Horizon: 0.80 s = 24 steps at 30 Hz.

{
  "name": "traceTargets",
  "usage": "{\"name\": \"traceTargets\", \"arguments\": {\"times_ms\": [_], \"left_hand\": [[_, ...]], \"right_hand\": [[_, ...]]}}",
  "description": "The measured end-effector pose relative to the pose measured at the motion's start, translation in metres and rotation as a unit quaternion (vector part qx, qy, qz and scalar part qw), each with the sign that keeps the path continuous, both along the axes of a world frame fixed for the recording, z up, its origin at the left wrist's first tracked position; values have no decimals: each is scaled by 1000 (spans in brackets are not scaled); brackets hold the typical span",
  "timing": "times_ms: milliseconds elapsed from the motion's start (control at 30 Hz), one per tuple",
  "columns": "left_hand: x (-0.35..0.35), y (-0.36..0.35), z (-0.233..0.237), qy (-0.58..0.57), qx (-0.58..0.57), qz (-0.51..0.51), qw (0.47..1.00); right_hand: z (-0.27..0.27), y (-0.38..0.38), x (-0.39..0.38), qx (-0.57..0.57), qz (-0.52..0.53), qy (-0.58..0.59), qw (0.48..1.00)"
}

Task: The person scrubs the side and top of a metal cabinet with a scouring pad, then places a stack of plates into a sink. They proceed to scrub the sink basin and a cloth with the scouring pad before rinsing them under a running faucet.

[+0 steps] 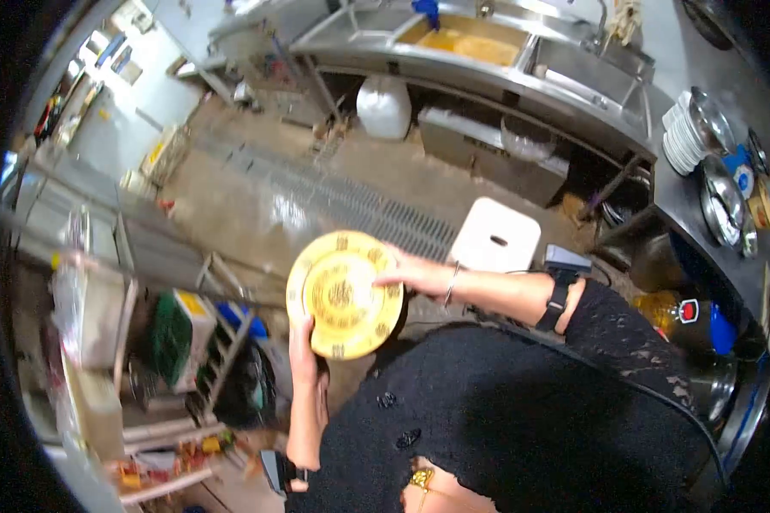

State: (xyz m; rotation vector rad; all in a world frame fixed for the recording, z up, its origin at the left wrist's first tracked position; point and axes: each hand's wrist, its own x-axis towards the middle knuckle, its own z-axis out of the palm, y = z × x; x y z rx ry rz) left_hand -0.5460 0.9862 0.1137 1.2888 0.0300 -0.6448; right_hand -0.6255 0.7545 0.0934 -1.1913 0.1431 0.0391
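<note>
A round yellow plate [340, 318] with dark patterned marks round its rim and a printed design in the middle is held up in front of my body, its face toward me. My left hand [302, 342] grips the lower left edge, the thumb lying over the rim. On the opposite side my right hand [409, 272] clasps the upper right edge, with its thumb across the face of the plate. The fingers behind the plate are hidden.
A white stool [496, 235] stands on the floor beyond my right forearm. Farther off is a steel sink [522, 75] holding brownish water. White plates [681, 141] and metal bowls [720, 201] sit on the right counter. Shelving [218, 363] flanks my left; a floor grate [342, 201] crosses ahead.
</note>
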Motion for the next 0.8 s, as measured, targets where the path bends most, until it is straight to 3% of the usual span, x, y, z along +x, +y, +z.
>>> {"name": "traceTargets", "arguments": {"times_ms": [133,267,400,500,633,800], "left_hand": [[113,-32,-25,-1,4,-29,1000],[212,-89,-38,-2,3,-93,996],[301,-164,-30,-10,19,-201,979],[345,-241,-30,-11,6,-250,968],[406,-352,-41,-8,3,-340,940],[452,-481,-42,-31,-31,-320,946]], "right_hand": [[17,-32,85,48,-7,26,998],[-31,-65,165,52,-114,23,992],[-19,-114,215,30,-193,38,980],[-6,-164,233,47,-235,121,963],[-28,-260,287,76,-303,58,948],[-23,-382,337,68,-322,50,943]]}}
